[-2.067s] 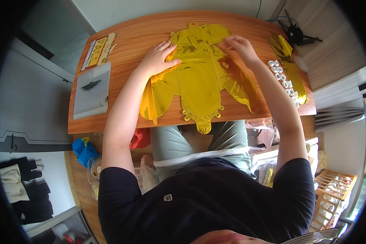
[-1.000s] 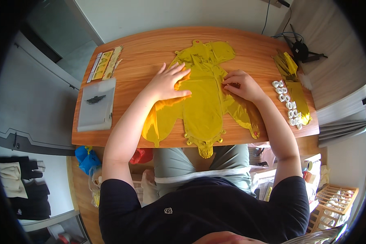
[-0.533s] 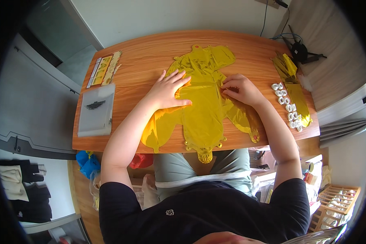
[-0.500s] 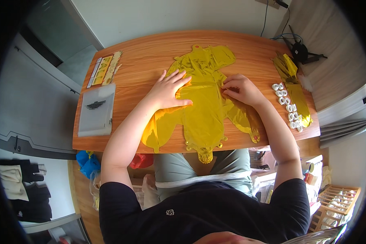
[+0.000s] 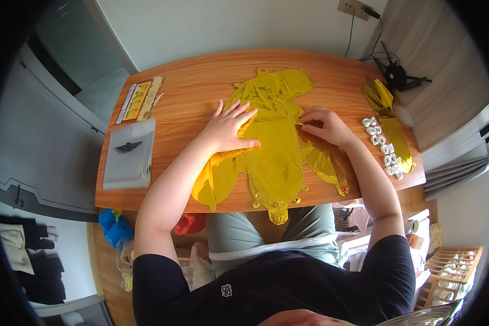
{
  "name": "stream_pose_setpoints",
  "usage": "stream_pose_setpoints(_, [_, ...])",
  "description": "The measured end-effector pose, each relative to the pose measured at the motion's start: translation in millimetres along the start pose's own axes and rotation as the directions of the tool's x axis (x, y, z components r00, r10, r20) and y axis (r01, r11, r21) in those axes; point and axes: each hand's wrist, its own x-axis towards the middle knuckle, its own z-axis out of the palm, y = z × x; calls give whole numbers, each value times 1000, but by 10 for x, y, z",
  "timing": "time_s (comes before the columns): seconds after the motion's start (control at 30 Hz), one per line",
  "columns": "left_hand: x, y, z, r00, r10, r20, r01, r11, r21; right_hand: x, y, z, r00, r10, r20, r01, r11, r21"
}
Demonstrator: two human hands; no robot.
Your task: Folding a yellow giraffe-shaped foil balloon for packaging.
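A flat, uninflated gold foil balloon (image 5: 274,155) with several lobes lies across the middle of the wooden table, its knobbly lower tip hanging over the near edge. Pressed on its left side is my left hand (image 5: 227,127), fingers spread and thumb pointing right over the foil; crumpled orange-tinted foil shows around the palm. At the balloon's right edge, my right hand (image 5: 328,127) has curled fingers, with thumb and forefinger closed at the foil's margin. The fingertips partly hide the bit of foil they pinch.
Left on the table (image 5: 185,89) are a translucent plastic sheet or pouch (image 5: 126,165) and patterned strips (image 5: 138,100). White ribbon-like rolls (image 5: 382,142) and more gold foil (image 5: 395,136) lie at the right. A black router-like device (image 5: 395,76) with cables stands at the back right.
The view has tilted slightly, so the table sits lower in the picture. Both hands stay at the balloon's sides; the right fingers have shifted only slightly along its edge.
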Motion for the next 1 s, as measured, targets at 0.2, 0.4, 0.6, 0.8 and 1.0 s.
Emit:
stream_pose_setpoints(0.2, [-17,-17,-3,1000,-23,13,23,1000,-15,211,97,-176,860,509,-22,-469,808,357])
stream_pose_setpoints(0.4, [-49,-96,65,1000,-17,-13,17,1000,0,1019,437,-320,763,639,-99,-641,767,10])
stream_pose_setpoints(0.6, [42,-20,47,999,10,-36,-11,1000,-21,1499,745,-424,615,787,-50,-759,608,234])
stream_pose_setpoints(0.8, [9,-38,42,999,9,-43,-9,1000,-16,1751,558,-325,463,876,138,-850,395,349])
stream_pose_setpoints(1.0, [-61,-91,89,999,-6,-52,5,1000,-20,1841,203,-71,570,821,-42,-764,548,340])
